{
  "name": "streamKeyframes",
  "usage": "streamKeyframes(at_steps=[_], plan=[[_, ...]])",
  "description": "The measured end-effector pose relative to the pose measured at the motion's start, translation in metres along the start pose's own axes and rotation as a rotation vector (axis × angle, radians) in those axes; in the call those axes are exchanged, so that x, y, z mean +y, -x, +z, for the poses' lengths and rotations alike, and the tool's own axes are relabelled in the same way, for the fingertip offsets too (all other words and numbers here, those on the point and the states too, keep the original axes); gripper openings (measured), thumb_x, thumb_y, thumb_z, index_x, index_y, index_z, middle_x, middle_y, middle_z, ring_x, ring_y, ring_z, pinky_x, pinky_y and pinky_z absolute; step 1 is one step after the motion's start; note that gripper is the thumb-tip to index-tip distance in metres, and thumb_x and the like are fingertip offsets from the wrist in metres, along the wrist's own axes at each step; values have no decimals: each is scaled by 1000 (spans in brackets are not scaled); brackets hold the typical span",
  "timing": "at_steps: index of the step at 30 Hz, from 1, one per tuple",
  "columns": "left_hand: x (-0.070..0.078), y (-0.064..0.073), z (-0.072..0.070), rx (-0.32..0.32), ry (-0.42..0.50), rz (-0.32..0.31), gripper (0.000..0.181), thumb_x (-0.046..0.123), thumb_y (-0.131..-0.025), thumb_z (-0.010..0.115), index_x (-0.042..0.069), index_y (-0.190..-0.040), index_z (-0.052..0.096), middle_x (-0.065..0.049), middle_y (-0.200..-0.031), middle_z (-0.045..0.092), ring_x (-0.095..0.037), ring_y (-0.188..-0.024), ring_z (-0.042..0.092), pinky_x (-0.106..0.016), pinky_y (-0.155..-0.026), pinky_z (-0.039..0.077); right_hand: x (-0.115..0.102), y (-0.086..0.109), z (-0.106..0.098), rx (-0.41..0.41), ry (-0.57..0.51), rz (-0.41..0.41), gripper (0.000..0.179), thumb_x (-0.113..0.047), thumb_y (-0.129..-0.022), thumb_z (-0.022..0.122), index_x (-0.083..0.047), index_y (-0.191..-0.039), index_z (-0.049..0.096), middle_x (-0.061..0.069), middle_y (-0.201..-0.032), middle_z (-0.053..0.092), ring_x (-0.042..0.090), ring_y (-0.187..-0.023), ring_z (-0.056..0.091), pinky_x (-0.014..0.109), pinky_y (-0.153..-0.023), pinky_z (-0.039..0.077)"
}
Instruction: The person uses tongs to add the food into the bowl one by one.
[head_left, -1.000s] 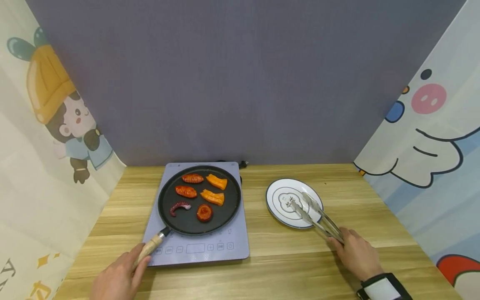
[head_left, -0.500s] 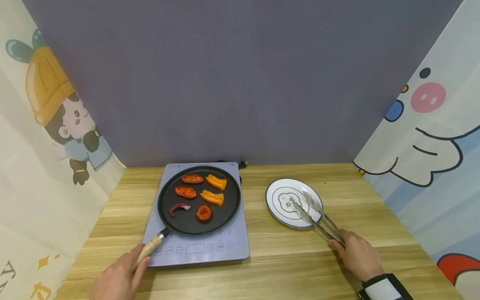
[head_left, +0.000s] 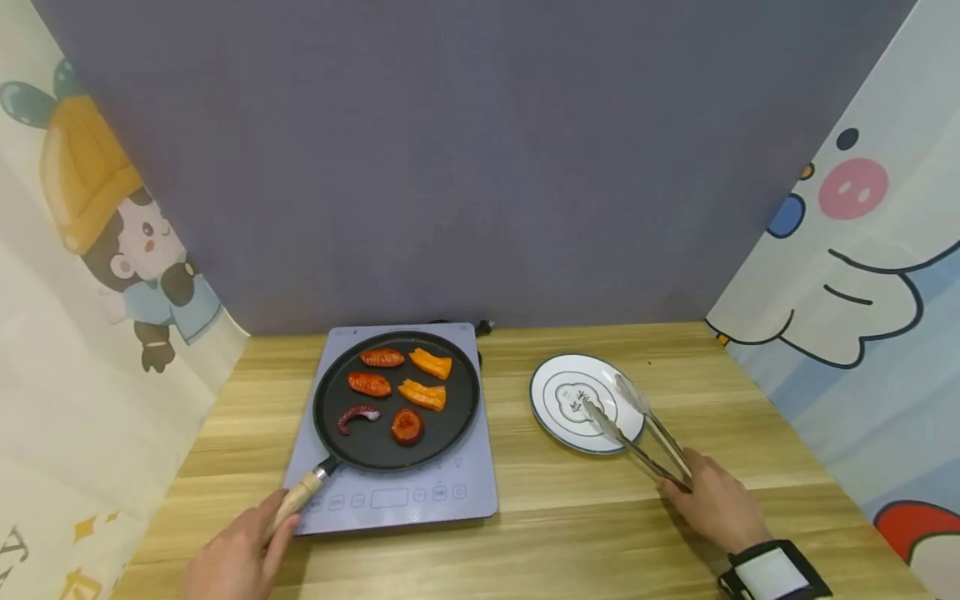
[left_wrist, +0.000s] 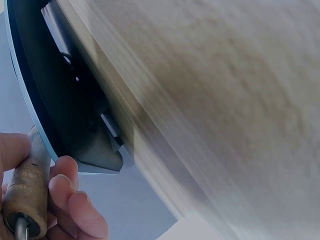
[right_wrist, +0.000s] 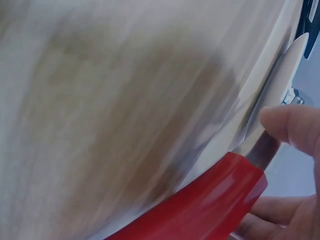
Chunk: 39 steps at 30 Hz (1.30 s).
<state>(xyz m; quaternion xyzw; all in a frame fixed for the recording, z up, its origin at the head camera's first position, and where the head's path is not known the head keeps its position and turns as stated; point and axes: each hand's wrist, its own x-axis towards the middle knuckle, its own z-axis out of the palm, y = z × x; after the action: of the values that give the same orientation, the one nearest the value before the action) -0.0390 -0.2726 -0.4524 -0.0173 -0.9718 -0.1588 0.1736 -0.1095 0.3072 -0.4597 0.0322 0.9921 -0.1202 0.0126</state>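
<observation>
My left hand (head_left: 232, 550) grips the wooden handle (head_left: 296, 500) of a black frying pan (head_left: 457, 417). In the left wrist view, thumb and fingers curl round that handle. The pan holds two scored red-orange sausages (head_left: 382, 357), two yellow-orange strips (head_left: 422, 395), a purple octopus tentacle (head_left: 357, 416) and a round red-brown slice (head_left: 407, 426). My right hand (head_left: 720, 504) holds metal tongs (head_left: 636, 452), their arms spread with nothing between the tips. Those tips are over a white plate (head_left: 547, 412); whether they touch it I cannot tell. A red part (right_wrist: 200, 195) shows beside the hand in the right wrist view.
Beneath the pan is a pale induction cooker (head_left: 472, 492) with a button panel at its front. A black plug (head_left: 485, 327) lies behind it on the wooden table (head_left: 555, 533). A grey panel (head_left: 480, 167) stands at the back, and printed curtains hang on both sides.
The tongs' arms have spread a little wider, with the far tip moving right over the plate. The left hand still holds the pan, and the food lies as before.
</observation>
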Motion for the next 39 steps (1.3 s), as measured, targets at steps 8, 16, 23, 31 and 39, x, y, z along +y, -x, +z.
streamKeyframes(at_steps=[8,16,23,31,39], plan=[[2,0,0,30,-2,10,41,30,-85,72,3,-115,64,-4,-72,60,-18,-55,52,-43,-45,40,1,-1,-1,-28,-7,-4,83,-55,-82,67,10,-129,46,32,-114,55,47,-93,60,57,-67,47],[5,0,-6,-58,-13,-33,42,33,-89,68,6,-120,62,-5,-78,62,-18,-56,53,-43,-46,41,-2,-1,-8,-78,-19,14,99,-63,-81,62,14,-136,34,39,-122,48,53,-104,53,61,-74,45],[7,-1,-8,-81,-13,-42,41,32,-88,69,6,-120,63,2,-68,51,-13,-53,40,-35,-45,33,-6,-1,-11,73,3,-55,87,-58,-84,62,14,-129,44,40,-118,50,55,-104,50,63,-78,42],[5,-7,-16,-167,-10,-32,44,35,-88,69,5,-120,63,2,-70,54,-13,-56,43,-35,-47,36,-22,-3,-18,420,-22,-300,37,-26,-80,75,4,-100,67,23,-100,64,41,-95,58,55,-80,44],[9,-11,-23,-124,-60,24,44,37,-84,72,3,-112,68,0,-73,54,-12,-57,43,-33,-46,34,-54,-8,-28,387,14,-402,34,-33,-80,75,-3,-96,71,14,-94,69,33,-86,65,50,-72,50]])
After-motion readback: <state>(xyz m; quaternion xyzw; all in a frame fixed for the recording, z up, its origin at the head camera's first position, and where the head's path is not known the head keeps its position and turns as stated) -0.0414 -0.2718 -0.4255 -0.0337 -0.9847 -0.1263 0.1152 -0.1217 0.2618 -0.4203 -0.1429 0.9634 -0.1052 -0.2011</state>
